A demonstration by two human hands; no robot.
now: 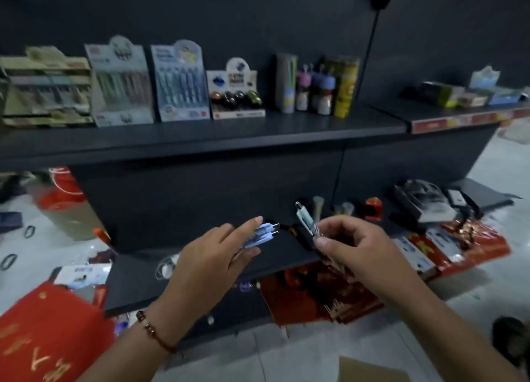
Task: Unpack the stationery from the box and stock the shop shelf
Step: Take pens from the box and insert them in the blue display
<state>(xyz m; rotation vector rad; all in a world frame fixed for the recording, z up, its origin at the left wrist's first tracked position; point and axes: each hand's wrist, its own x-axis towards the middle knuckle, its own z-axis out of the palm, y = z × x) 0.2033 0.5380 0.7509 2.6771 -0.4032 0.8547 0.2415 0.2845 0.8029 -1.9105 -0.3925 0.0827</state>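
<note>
Holding a few blue pens (262,232) flat between thumb and fingers, the left hand (213,255) keeps them bundled — the right hand (348,242) pinches 1 pen (307,219) upright, probably sorting it before shelving on the upper shelf (200,136).

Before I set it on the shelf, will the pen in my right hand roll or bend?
The pen looks stiff and light, since the right hand holds it by fingertips alone. Its round barrel may roll on the flat shelf, though a clip could stop it.

One head-worn view looks forward and down, close over both hands, toward the somewhat blurred shelf (200,140).
</note>
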